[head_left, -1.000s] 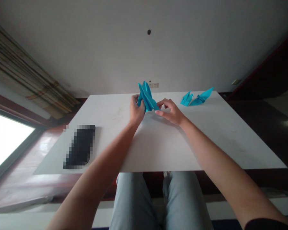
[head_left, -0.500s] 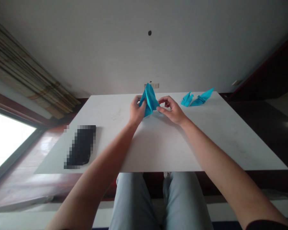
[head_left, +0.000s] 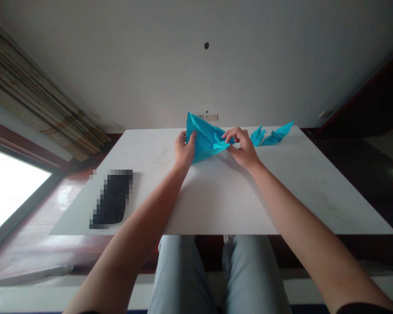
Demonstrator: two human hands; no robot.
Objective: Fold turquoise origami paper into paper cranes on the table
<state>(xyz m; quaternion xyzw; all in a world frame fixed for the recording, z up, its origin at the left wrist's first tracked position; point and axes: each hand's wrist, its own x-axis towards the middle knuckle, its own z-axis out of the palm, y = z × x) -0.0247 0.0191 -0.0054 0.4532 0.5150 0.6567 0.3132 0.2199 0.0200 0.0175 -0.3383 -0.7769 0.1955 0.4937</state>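
A creased sheet of blue paper [head_left: 205, 139] is held up above the table between my two hands. My left hand [head_left: 184, 149] pinches its left side, the thumb lying on the near face and the fingers behind it. At the paper's right end, my right hand [head_left: 241, 147] grips a narrow folded part between thumb and fingers. Beyond my right hand, two folded blue paper pieces lie on the table: a smaller origami bird [head_left: 257, 136] and a longer, pointed one [head_left: 278, 134].
The white table [head_left: 216, 205] reaches close to my lap. A dark, pixelated flat object [head_left: 113, 199] lies at its left. Behind the far edge is a wall with sockets [head_left: 211, 117]. A curtain [head_left: 36, 96] and a bright window stand to the left.
The blue paper has turned and spread out sideways, showing a wide face. My right hand has moved slightly right and now grips its right end. The view has shifted a little.
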